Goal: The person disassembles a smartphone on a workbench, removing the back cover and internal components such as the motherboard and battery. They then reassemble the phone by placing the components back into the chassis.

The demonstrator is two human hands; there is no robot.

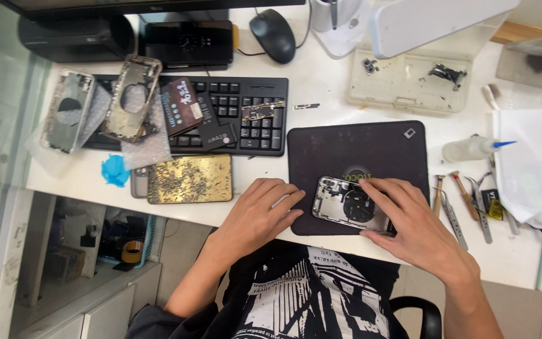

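- Right hand [412, 220] lies over the right end of an opened phone housing [346, 204]; fingers spread flat, pressing it down rather than pinching it.
- Left hand [260, 210] rests open, palm down, at the left edge of the dark work mat [346, 144]; fingertips just beside the housing, nothing gripped.
- Housing sits inside-up on the near half of the mat, close to the desk edge.
- Risk: a push from either hand could likely slide the housing off the near edge, since it lies near the mat's front border.
- Risk: the flat palm covers exposed internals; pressure there may bend small parts.
- Risk: tweezers and drivers [465, 210] lie just right of the mat; a sweeping wrist could knock them.
- Labels: small pale square tag at the mat's top right corner; round greenish mark at mat centre, partly hidden.
- Dark red card with pale print [182, 105] lies on the black keyboard [246, 116].
- Yellow-black label among the tools; blue scrap [115, 170] beside a gold, flaked back panel [189, 179].
- Clear parts tray [409, 81] sits behind the mat.
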